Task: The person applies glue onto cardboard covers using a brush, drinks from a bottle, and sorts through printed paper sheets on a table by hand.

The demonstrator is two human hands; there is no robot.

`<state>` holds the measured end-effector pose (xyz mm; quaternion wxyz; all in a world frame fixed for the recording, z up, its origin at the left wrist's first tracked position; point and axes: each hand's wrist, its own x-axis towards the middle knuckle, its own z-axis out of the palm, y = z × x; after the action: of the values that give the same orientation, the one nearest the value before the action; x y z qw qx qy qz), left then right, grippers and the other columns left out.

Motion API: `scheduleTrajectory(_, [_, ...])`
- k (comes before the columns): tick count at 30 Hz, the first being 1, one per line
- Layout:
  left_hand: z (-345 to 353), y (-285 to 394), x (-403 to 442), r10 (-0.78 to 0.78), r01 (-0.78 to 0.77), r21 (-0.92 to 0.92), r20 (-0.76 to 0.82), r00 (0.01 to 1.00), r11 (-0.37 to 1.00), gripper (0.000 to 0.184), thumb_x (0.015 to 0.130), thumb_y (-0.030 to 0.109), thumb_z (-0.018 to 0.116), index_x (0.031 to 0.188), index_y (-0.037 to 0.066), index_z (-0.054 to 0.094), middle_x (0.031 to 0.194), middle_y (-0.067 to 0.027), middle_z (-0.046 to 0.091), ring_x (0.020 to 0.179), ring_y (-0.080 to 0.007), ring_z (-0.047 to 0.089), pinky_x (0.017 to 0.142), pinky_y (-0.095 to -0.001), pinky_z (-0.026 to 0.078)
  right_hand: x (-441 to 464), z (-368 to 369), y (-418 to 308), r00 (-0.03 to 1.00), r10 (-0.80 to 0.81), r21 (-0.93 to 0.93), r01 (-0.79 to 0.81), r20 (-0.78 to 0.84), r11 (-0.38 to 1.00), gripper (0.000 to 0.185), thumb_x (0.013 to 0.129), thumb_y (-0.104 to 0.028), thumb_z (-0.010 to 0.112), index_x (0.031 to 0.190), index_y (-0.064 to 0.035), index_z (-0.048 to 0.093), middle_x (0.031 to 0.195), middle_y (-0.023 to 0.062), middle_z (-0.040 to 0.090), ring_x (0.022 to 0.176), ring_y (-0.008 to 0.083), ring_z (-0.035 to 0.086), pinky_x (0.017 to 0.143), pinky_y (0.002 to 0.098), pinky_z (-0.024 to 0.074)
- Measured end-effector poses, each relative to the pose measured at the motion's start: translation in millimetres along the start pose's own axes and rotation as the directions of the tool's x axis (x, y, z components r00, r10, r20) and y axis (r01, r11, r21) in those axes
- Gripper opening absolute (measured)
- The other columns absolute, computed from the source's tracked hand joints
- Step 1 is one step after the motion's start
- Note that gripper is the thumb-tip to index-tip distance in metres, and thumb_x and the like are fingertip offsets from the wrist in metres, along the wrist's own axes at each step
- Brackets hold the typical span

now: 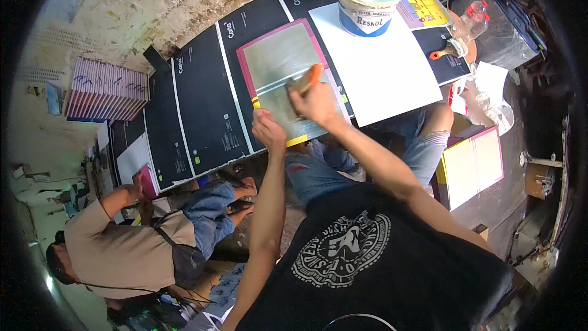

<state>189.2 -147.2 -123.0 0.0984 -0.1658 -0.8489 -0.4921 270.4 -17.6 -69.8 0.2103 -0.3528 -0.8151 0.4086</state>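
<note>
A cover sheet (285,52) with maroon and yellow edges lies on the black table boards, its grey-green inner face up and looking wet. My right hand (316,104) is closed on an orange-handled brush (311,76), its bristles against the lower part of the sheet and blurred. My left hand (268,130) rests at the sheet's near left corner, fingers pressed together on its edge. Right of the sheet lies a large white sheet (386,79). Beyond that, a white bucket (365,15) labelled Reskol holds a whitish substance.
A stack of books (107,89) stands at the far left. A second brush (449,50) lies at the right, near a plastic bottle (476,15). A co-worker (128,245) sits at the lower left. More sheets (474,165) are stacked low at the right.
</note>
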Motion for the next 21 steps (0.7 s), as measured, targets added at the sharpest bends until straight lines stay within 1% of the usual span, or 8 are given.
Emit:
scheduleTrajectory(3, [3.5, -4.0, 0.5, -0.016, 0.016, 0.024, -0.008, 1.0, 1.0, 0.048, 0.099, 0.033, 0.03, 0.071, 0.001, 0.053, 0.056, -0.0087, 0.047, 0.053, -0.0239, 0.048, 0.056, -0.04, 0.038, -12.3, -56.7, 42.5, 0.981, -0.121, -0.068, 0.111, -0.153, 0.991, 0.026, 0.082, -0.03, 0.063, 0.074, -0.0058, 0.07, 0.066, 0.0186, 0.065, 0.064, 0.0352, 0.066, 0.062, 0.044, 0.0535])
scheduleTrajectory(7, [1.3, 2.3, 2.1, -0.04, 0.04, 0.003, 0.006, 0.999, 0.999, 0.045, 0.097, 0.032, 0.031, 0.072, 0.002, 0.052, 0.056, -0.0089, 0.046, 0.053, -0.0242, 0.048, 0.057, -0.0402, 0.038, -35.4, -141.2, 43.0, 0.948, 0.05, -0.104, -0.086, -0.314, 0.991, 0.029, 0.084, -0.026, 0.065, 0.075, 0.0014, 0.062, 0.054, 0.0181, 0.059, 0.051, 0.0304, 0.063, 0.051, 0.0369, 0.0504])
scheduleTrajectory(9, [2.5, 4.3, 0.4, -0.044, 0.044, -0.003, 0.012, 0.999, 0.999, 0.043, 0.096, 0.031, 0.032, 0.072, 0.002, 0.052, 0.056, -0.0089, 0.046, 0.053, -0.0243, 0.048, 0.056, -0.04, 0.038, -41.0, -141.0, 31.2, 0.919, -0.046, 0.05, 0.071, -0.391, 0.996, 0.024, 0.083, -0.022, 0.065, 0.082, 0.0015, 0.06, 0.057, 0.0177, 0.06, 0.053, 0.0271, 0.065, 0.052, 0.0352, 0.0499])
scheduleTrajectory(13, [-2.4, 3.8, 0.7, -0.047, 0.047, 0.002, 0.016, 0.999, 0.999, 0.04, 0.095, 0.029, 0.033, 0.072, 0.002, 0.053, 0.057, -0.0087, 0.047, 0.054, -0.0244, 0.049, 0.056, -0.0392, 0.038, -55.9, -87.7, 2.8, 0.989, -0.073, 0.167, 0.094, -0.126, 0.982, 0.02, 0.081, -0.017, 0.066, 0.084, 0.0017, 0.06, 0.064, 0.0112, 0.063, 0.062, 0.0233, 0.064, 0.058, 0.0378, 0.0487])
scheduleTrajectory(15, [-0.6, 2.8, -0.2, -0.02, 0.021, -0.009, 0.029, 0.999, 1.0, 0.039, 0.094, 0.028, 0.033, 0.073, 0.002, 0.053, 0.057, -0.0087, 0.047, 0.054, -0.0242, 0.049, 0.055, -0.0387, 0.038, -61.6, -77.0, 13.8, 0.992, -0.123, -0.192, 0.121, 0.003, 0.974, 0.025, 0.083, -0.022, 0.067, 0.082, 0.0012, 0.059, 0.059, 0.0123, 0.06, 0.056, 0.0215, 0.063, 0.056, 0.0366, 0.0479])
scheduleTrajectory(17, [-2.4, 1.3, -0.3, 0.016, -0.016, -0.024, 0.017, 1.0, 1.0, 0.039, 0.094, 0.027, 0.033, 0.073, 0.002, 0.053, 0.058, -0.0089, 0.047, 0.054, -0.0239, 0.049, 0.055, -0.0381, 0.038, -64.6, -102.2, 32.6, 0.998, 0.028, -0.15, -0.019, 0.059, 0.989, 0.031, 0.084, -0.026, 0.067, 0.078, 0.0021, 0.057, 0.055, 0.0141, 0.057, 0.051, 0.0195, 0.06, 0.055, 0.0349, 0.0478])
scheduleTrajectory(19, [-3.6, 2.0, 1.2, -0.042, 0.043, -0.068, 0.022, 0.999, 0.997, 0.039, 0.094, 0.029, 0.036, 0.074, 0.001, 0.054, 0.058, -0.0102, 0.049, 0.055, -0.0249, 0.05, 0.056, -0.0394, 0.038, -73.7, -142.1, 35.6, 0.982, 0.17, -0.041, -0.174, -0.082, 0.984, 0.032, 0.084, -0.027, 0.067, 0.075, 0.0015, 0.056, 0.057, 0.0137, 0.057, 0.052, 0.0176, 0.058, 0.054, 0.034, 0.0468])
scheduleTrajectory(21, [-4.8, -1.6, 7.8, -0.111, 0.112, -0.158, 0.017, 0.994, 0.981, 0.041, 0.094, 0.032, 0.037, 0.075, 0.001, 0.055, 0.056, -0.0128, 0.05, 0.056, -0.0303, 0.054, 0.058, -0.0428, 0.04, -83.6, -178.1, 97.3, 0.956, -0.067, -0.1, 0.04, -0.287, 0.994, 0.021, 0.082, -0.021, 0.069, 0.081, -0.0012, 0.063, 0.063, 0.0144, 0.06, 0.058, 0.0206, 0.06, 0.058, 0.0344, 0.0474])
